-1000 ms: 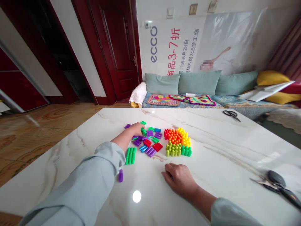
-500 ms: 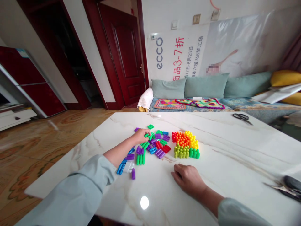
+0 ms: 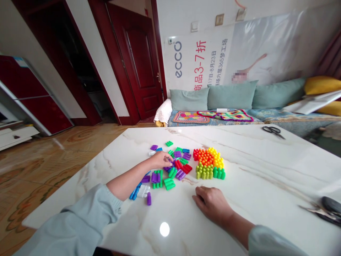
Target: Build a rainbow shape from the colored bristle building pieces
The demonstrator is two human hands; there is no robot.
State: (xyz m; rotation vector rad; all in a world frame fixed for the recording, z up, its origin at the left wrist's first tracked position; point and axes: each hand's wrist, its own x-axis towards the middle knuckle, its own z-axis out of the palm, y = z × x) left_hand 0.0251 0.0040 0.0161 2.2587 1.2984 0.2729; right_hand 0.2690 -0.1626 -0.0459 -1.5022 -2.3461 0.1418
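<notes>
My left hand is over the mixed pile of purple, green, blue and red pieces, its fingers bent down at a purple piece; whether it grips anything is too small to tell. Near the pile's front lie a green piece, a clear piece and a lone purple piece. My right hand rests on the table with fingers curled, and what they hold, if anything, is hidden. Just beyond it, upright pegs stand grouped by colour: red and orange, yellow, olive and green.
Black scissors lie at the far right of the white marbled table. Another pair of cutters is at the right edge. A sofa stands behind the table.
My left hand has moved a little toward me within the pile. A green piece now lies apart at the pile's front. My right hand has stayed in place.
</notes>
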